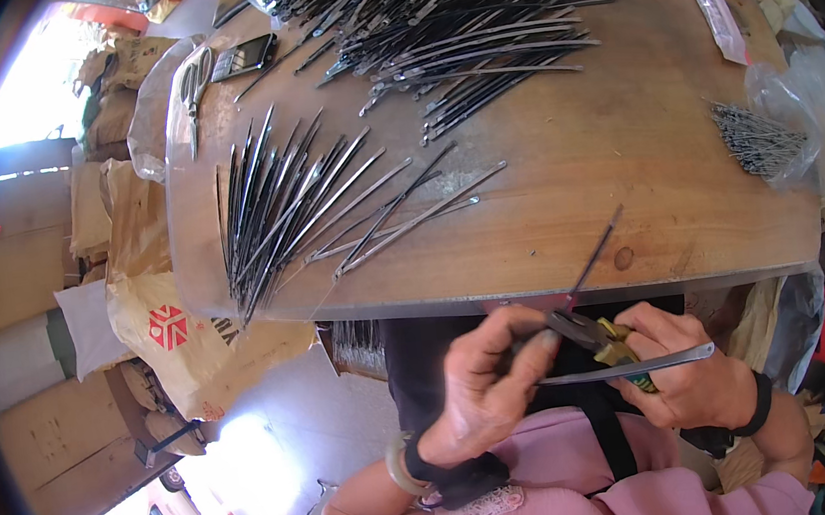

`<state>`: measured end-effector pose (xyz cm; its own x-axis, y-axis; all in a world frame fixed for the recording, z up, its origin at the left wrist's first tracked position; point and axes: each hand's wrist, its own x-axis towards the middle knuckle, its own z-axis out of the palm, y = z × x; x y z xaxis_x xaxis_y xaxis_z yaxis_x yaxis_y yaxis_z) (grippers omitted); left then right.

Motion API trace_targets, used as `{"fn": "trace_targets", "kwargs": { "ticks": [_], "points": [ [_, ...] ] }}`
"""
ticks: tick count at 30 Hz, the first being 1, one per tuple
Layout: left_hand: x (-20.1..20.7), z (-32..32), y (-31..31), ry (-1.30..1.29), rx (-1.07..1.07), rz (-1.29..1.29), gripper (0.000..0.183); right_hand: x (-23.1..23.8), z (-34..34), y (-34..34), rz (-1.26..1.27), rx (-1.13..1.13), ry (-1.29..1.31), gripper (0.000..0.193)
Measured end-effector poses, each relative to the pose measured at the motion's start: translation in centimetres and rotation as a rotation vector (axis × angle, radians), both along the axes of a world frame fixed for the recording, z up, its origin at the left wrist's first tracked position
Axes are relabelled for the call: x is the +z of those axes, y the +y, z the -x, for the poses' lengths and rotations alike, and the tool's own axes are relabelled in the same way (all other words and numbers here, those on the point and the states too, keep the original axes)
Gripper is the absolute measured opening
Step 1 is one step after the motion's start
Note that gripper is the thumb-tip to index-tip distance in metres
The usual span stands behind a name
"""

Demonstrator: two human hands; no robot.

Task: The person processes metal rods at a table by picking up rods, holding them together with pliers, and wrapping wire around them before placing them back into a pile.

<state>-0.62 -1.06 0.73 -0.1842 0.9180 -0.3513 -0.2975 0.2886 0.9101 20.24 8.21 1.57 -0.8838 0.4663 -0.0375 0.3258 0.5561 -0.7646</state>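
My left hand (490, 375) is closed, thumb and fingers pinched on a long narrow metal strip (660, 362), whose pale end reaches across in front of my right hand. In my right hand (690, 364) are pliers (617, 337) with yellow-green handles. Their dark jaws meet the work at my left fingertips; what they grip there is partly hidden. A thin dark strip (593, 257) slants up from the jaws over the table's near edge. I cannot tell whether it joins the pale strip. Both hands are above my lap, just off that edge.
On the wooden table (565, 181) lie a fanned pile of metal strips (296, 199) and a larger heap (448, 22) at the back. Scissors (194, 89) and a dark phone-like device (246, 57) are far left. Small metal pins (760, 140) lie by plastic at right.
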Motion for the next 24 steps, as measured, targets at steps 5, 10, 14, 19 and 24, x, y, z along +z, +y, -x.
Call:
{"fn": "trace_targets", "kwargs": {
  "ticks": [5, 10, 14, 19, 24],
  "points": [
    [1.9, 3.3, 3.1, 0.025, 0.062, 0.095, 0.009, 0.3, 3.6, 2.5, -0.089, -0.042, 0.143, 0.039],
    [1.8, 9.0, 3.1, 0.540, 0.270, -0.038, 0.006, -0.1, 0.7, 3.4, 0.288, -0.470, 0.182, 0.034],
    [0.8, 13.3, 3.8, 1.563, -0.095, -0.258, 0.033, -1.1, -0.7, 4.2, 0.228, -0.659, 0.275, 0.034],
    [-1.1, 12.8, 5.2, 1.704, -0.200, -0.269, 0.028, -0.8, 0.2, 4.9, 0.095, -0.482, 0.215, 0.029],
    [-0.4, 14.8, 5.5, 1.729, -0.114, -0.127, 0.033, -2.3, -1.4, 5.1, 0.414, -0.570, 0.357, 0.024]
  ]
}}
